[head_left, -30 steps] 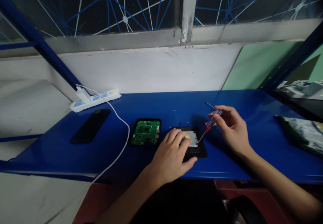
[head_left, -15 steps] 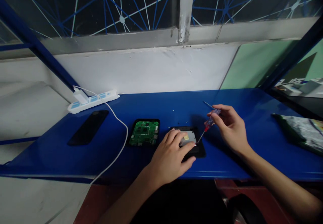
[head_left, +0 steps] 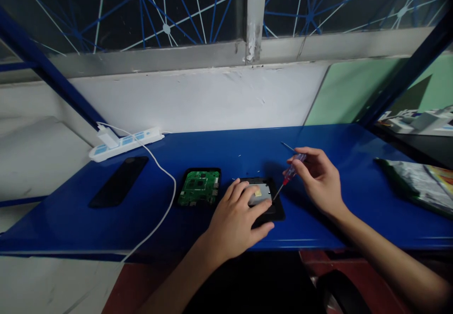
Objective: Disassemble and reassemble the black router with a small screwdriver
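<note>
My right hand [head_left: 323,179] is closed around a screwdriver [head_left: 293,167] with a clear purplish handle and a red collar. Its blade slants down to the right side of a black casing part [head_left: 278,211], which has a silver metal plate [head_left: 264,188] and a small yellow pad on it. A thin metal shaft [head_left: 288,146] also pokes out past the fingers of that hand; whether it belongs to the screwdriver I cannot tell. Across the casing part lies my left hand [head_left: 238,219], fingers spread, index fingertip near the blade tip. The tip's exact contact is too small to see.
Left of my hands sits a black shell with a green circuit board [head_left: 200,188]. Farther left are a black phone [head_left: 120,182], a white cable [head_left: 173,182] and a power strip [head_left: 130,142]. A plastic packet [head_left: 421,182] lies at the right. Small bits lie behind the casing.
The whole view has shifted slightly, so everything appears a little farther left. Both hands keep nearly the same pose, with the screwdriver still angled at the casing part.
</note>
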`<act>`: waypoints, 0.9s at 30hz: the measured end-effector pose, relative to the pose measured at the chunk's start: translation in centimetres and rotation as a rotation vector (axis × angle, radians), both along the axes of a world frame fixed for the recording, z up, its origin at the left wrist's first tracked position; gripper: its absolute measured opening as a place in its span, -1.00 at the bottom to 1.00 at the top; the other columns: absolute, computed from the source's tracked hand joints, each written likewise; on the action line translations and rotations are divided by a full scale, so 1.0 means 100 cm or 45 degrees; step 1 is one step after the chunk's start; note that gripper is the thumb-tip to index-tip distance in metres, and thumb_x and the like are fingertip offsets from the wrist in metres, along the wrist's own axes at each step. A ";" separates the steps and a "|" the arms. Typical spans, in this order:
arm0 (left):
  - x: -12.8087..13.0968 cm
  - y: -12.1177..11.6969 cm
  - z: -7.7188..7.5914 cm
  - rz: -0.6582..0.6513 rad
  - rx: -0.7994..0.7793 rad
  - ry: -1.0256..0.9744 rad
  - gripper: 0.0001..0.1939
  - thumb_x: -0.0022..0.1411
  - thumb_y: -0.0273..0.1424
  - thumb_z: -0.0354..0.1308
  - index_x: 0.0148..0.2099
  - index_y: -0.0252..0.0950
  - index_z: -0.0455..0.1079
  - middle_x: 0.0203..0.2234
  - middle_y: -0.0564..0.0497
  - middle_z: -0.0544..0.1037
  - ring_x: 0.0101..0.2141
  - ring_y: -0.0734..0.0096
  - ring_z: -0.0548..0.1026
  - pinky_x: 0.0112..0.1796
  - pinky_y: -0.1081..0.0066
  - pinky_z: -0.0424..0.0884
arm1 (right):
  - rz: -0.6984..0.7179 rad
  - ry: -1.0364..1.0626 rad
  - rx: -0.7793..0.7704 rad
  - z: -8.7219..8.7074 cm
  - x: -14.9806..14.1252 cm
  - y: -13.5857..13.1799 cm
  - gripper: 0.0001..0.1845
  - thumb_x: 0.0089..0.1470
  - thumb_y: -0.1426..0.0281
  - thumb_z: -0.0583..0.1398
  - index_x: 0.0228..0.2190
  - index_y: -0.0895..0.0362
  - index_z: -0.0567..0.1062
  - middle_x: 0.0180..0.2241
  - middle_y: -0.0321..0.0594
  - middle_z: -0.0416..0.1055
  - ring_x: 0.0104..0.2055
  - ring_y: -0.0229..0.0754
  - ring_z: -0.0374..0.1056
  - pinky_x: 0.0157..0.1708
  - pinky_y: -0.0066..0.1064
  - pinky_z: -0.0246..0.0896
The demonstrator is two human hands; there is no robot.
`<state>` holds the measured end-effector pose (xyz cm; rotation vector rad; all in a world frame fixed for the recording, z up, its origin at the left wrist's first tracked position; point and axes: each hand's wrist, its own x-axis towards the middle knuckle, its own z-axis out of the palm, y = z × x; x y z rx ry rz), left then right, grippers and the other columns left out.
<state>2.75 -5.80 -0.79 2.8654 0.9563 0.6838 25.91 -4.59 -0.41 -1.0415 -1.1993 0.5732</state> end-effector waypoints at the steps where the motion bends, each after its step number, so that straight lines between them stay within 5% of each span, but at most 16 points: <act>1: 0.000 0.000 0.000 -0.005 0.002 -0.002 -0.61 0.30 -0.05 0.18 0.09 -0.08 0.47 0.03 -0.07 0.42 0.15 0.04 0.29 0.26 -0.08 0.14 | -0.002 0.000 0.004 0.000 0.000 -0.001 -0.74 0.15 0.35 0.29 -0.10 0.04 0.46 -0.30 -0.27 0.51 -0.39 -0.26 0.52 -0.34 -0.38 0.55; 17: 0.000 0.001 0.001 -0.023 -0.057 -0.014 -0.62 0.29 -0.06 0.21 0.09 -0.07 0.47 0.05 -0.06 0.42 0.13 0.08 0.32 0.26 -0.10 0.13 | 0.023 -0.088 0.115 0.004 -0.004 -0.009 -0.75 0.19 0.44 0.25 -0.08 0.01 0.46 -0.28 -0.28 0.51 -0.38 -0.25 0.55 -0.33 -0.37 0.54; 27: 0.000 -0.001 0.001 0.077 -0.141 -0.025 -0.54 0.23 -0.08 0.26 0.09 -0.18 0.39 0.14 -0.11 0.38 0.20 -0.01 0.27 0.23 -0.08 0.21 | 0.401 -0.385 0.197 0.017 -0.004 -0.001 -0.60 0.20 0.52 0.21 0.05 -0.04 0.42 -0.20 -0.24 0.52 -0.33 -0.24 0.53 -0.32 -0.32 0.55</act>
